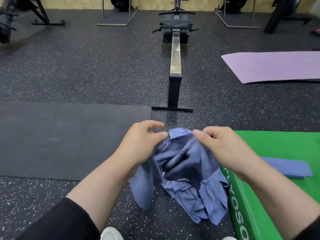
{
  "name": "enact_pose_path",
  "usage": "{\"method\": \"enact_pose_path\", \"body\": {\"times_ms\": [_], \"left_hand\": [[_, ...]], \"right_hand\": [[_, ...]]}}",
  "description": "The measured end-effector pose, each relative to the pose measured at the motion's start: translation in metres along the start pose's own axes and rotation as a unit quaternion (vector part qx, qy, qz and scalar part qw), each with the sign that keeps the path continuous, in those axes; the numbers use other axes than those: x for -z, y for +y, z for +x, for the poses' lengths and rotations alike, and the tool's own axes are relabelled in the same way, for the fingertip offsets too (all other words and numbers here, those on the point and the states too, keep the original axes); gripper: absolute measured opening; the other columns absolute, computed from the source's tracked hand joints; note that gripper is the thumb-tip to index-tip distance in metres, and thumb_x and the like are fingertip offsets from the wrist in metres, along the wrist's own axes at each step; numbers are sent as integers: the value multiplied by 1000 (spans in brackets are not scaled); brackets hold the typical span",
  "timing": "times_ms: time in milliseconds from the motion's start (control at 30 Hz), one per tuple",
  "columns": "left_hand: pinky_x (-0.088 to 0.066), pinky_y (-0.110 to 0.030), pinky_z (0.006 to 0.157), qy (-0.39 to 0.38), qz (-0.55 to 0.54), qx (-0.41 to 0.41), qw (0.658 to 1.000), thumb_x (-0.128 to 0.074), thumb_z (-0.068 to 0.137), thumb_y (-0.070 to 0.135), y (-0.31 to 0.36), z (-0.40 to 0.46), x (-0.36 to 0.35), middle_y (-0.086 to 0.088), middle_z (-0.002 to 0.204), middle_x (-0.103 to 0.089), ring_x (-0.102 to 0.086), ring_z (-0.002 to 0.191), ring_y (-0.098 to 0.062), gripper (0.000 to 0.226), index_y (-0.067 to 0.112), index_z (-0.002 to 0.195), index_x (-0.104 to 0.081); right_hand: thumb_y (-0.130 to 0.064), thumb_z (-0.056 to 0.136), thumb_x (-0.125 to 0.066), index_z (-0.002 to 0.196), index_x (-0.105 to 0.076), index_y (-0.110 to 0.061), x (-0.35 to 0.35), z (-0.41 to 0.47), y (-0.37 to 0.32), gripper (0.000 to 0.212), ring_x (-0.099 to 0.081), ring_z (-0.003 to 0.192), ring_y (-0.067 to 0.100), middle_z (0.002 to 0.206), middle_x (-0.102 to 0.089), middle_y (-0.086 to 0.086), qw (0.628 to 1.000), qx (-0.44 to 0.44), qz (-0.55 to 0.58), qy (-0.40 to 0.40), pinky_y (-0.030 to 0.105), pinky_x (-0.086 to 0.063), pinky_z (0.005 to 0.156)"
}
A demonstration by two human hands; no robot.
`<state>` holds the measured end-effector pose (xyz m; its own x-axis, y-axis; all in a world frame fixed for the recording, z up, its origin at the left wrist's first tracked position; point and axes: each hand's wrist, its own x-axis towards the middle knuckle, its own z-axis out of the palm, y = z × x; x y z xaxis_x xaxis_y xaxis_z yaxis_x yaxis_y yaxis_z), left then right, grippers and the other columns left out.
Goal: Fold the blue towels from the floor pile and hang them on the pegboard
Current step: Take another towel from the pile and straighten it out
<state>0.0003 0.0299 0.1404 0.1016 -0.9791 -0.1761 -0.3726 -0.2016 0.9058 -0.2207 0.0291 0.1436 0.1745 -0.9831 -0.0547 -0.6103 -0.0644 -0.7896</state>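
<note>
Left hand [143, 142] and right hand [223, 148] each pinch top edge of crumpled blue towel [181, 158] above towel pile [199, 200]

Green box [277, 196] and purple mat [277, 66] cut off rightward

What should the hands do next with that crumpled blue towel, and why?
Probably pull the two hands apart to stretch the top edge flat. The left hand and right hand each pinch the blue towel close together, so it hangs bunched above the floor pile. It likely needs spreading before folding like the folded towel on the green box.
</note>
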Motion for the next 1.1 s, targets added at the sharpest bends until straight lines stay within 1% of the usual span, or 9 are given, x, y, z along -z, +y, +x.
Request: {"method": "enact_pose_path", "body": {"times_ms": [100, 233, 467, 567, 667, 767, 900, 1033, 1100], "left_hand": [[-41, -16, 60, 21, -54, -3, 998, -71, 92, 20, 0, -3, -6, 13, 61, -60, -54, 57, -5, 18, 29, 108, -74], [-34, -13, 52, 41, -73, -42, 996, -65, 97, 18, 3, -7, -15, 17, 54, -50, -44, 51, -2, 19, 32, 107, -72], [-48, -12, 69, 9, -103, -74, 992, -65, 95, 10, 16, -24, -37, 4, 82, -72, -61, 69, 2, 23, 24, 112, -71], [-44, -7, 71, 6, -51, -71, 996, -70, 89, 9, 13, -26, -45, 11, 91, -70, -60, 73, 4, 34, 29, 117, -70], [-42, -4, 69, 33, 2, -58, 998, -71, 86, 12, 12, -26, -47, 13, 98, -66, -60, 79, 4, 33, 36, 109, -69], [-44, -8, 71, 58, 62, -64, 994, -69, 88, 15, 10, -24, -45, 14, 98, -66, -62, 86, 2, 19, 29, 100, -73], [-50, -22, 76, 74, 69, -59, 993, -66, 93, 21, 5, -19, -41, 11, 89, -69, -64, 84, -8, 10, 21, 90, -75], [-35, -19, 51, 88, 42, -30, 995, -62, 95, 23, 2, -13, -31, 11, 58, -56, -43, 57, -13, 26, 11, 73, -66], [-35, -18, 51, 94, 14, -28, 995, -61, 96, 26, 1, -12, -28, 12, 57, -57, -43, 56, -7, 26, 16, 73, -68]], "right_hand": [[-47, 96, -62, 72, -44, -4, -6, -1, 3, 52, -28, 65, 17, 68, -35, 2, 993, -42, 107, -36, 39, -23, 62], [-14, 98, -63, 93, -70, -8, -10, -4, -2, 11, -58, 79, 22, 88, -71, 19, 949, -97, 284, -97, 44, -45, 77], [-11, 101, -55, 114, -72, -7, -25, -3, -8, 22, -69, 111, 31, 115, -73, 20, 923, -126, 344, -114, 53, -48, 103], [-8, 92, -58, 112, -74, -7, -26, -2, -8, 25, -67, 107, 31, 121, -66, 30, 923, -125, 350, -102, 53, -50, 98], [4, 93, -49, 109, -74, -4, -25, -2, -8, 31, -58, 96, 26, 120, -64, 34, 916, -126, 366, -101, 38, -49, 85], [-1, 86, -52, 110, -66, 9, -25, -1, -7, 29, -60, 95, 28, 120, -56, 42, 919, -114, 361, -109, 42, -53, 91], [0, 99, -50, 112, -70, 5, -24, -2, -5, 24, -68, 109, 40, 114, -68, 32, 920, -120, 352, -119, 48, -55, 100], [-10, 100, -56, 103, -60, 20, -21, 2, 2, 30, -58, 84, 28, 92, -63, 16, 927, -146, 339, -71, 35, -57, 80], [-13, 100, -58, 99, -54, 24, -20, 3, 4, 37, -54, 82, 26, 87, -56, 17, 926, -159, 338, -55, 34, -56, 75]]}}
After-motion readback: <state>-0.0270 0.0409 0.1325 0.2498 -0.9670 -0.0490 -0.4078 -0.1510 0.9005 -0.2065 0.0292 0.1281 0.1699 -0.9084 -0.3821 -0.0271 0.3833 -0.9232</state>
